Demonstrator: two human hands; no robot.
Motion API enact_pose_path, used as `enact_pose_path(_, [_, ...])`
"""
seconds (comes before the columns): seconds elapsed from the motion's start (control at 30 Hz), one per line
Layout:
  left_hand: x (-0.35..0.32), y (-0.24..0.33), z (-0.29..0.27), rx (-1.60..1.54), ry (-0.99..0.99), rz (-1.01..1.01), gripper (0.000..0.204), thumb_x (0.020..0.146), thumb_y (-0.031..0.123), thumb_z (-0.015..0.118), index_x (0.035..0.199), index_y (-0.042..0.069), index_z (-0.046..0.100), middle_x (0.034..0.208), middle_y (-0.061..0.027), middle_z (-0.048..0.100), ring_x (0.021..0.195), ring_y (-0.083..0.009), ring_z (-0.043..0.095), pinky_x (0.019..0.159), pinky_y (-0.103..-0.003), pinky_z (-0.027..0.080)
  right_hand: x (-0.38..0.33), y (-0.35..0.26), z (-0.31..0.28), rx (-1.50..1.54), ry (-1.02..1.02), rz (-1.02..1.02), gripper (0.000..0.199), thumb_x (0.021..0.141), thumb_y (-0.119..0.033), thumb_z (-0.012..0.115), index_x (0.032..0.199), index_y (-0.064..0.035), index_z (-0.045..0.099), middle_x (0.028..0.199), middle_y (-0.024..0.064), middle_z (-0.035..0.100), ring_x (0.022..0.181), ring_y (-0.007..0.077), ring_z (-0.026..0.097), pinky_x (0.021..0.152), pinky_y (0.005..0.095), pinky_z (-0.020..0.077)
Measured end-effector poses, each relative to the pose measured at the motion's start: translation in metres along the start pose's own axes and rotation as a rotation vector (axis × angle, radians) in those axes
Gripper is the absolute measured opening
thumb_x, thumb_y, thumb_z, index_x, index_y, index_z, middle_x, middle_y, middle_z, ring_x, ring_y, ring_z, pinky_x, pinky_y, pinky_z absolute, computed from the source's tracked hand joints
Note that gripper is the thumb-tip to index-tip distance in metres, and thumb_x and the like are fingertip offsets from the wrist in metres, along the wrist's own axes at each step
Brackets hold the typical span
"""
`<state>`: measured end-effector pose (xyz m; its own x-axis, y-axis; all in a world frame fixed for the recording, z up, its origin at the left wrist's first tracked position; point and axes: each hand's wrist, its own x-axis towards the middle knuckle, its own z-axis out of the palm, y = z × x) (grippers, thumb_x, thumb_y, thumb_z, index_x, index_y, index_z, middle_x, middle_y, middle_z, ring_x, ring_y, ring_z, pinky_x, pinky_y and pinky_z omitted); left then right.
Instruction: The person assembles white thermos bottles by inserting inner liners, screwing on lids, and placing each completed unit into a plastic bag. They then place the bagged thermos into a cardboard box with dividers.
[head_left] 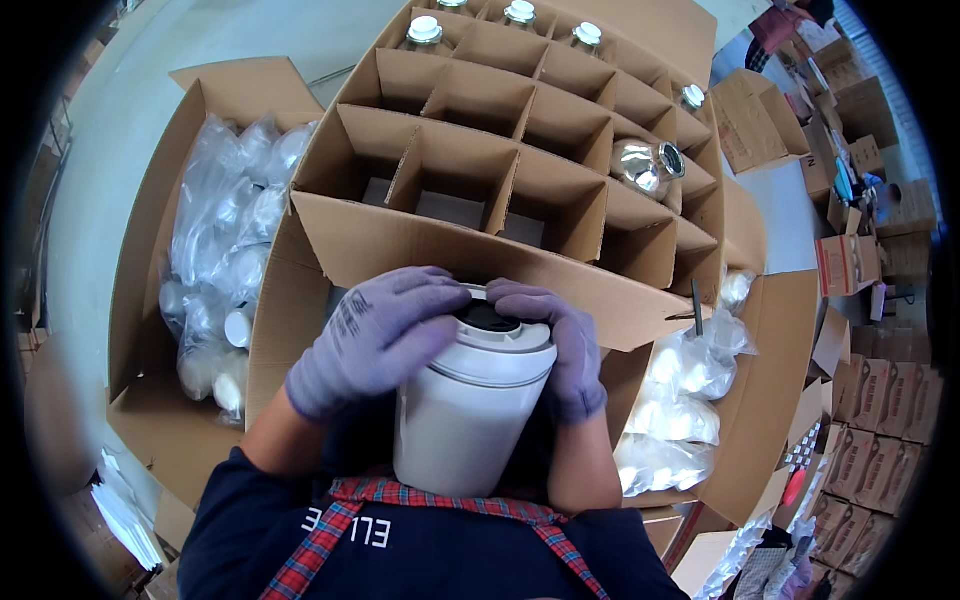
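Observation:
A white, bucket-shaped jug [455, 425] with a black round piece [487, 317] in its lid leans against my body. My left hand [375, 340], in a grey-purple glove, presses on the left of the lid with its fingers curved over the top. My right hand [560, 340], gloved alike, curls round the lid's right side. Just beyond the jug stands a big cardboard box [450, 235] split by cardboard dividers. One compartment at its right holds a silvery glass liner [645, 165], tilted and uncapped. White-capped bottles [425, 35] stand in several farther compartments.
An open carton [150, 230] at the left holds white parts in clear plastic bags [225, 230]. Another carton [765, 390] at the right holds more bagged white parts [675, 420]. Stacked brown boxes [880, 400] line the far right.

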<state>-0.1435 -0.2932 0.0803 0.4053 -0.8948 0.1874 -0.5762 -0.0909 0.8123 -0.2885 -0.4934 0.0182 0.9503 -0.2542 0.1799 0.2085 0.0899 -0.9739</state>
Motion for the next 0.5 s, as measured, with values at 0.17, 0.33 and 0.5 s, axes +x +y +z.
enact_pose_path(0.17, [-0.001,0.044,-0.001,0.228,-0.083,-0.133,0.043,0.087,0.029,0.061,0.114,-0.004,0.067,0.116,-0.024,0.066,0.115,-0.0404,0.061,0.102,-0.045,0.047,0.0,0.016,0.009,0.198,0.037,0.025,0.049,0.102,-0.024,0.032,0.115,0.0081,0.066,0.124,0.024,0.064,0.124,0.0367,0.057,0.109,0.0426,0.0408])
enact_pose_path(0.33, [-0.012,-0.067,0.031,-0.784,0.169,-0.374,0.041,0.099,0.019,0.046,0.131,-0.005,0.057,0.137,-0.0196,0.057,0.128,-0.0293,0.055,0.111,-0.038,0.04,-0.027,-0.084,0.041,-0.549,0.145,-0.105,0.054,0.096,-0.041,0.043,0.121,0.0027,0.063,0.126,0.0227,0.063,0.123,0.0379,0.058,0.11,0.0441,0.04])
enact_pose_path(0.5, [-0.003,-0.027,0.021,-0.623,0.398,-0.042,0.048,0.104,0.024,0.036,0.136,-0.006,0.053,0.142,-0.0202,0.054,0.134,-0.0295,0.049,0.118,-0.04,0.03,-0.016,-0.061,0.036,-0.655,0.353,-0.032,0.062,0.099,-0.049,0.04,0.129,0.0032,0.057,0.129,0.025,0.058,0.124,0.0377,0.056,0.107,0.0455,0.0419])
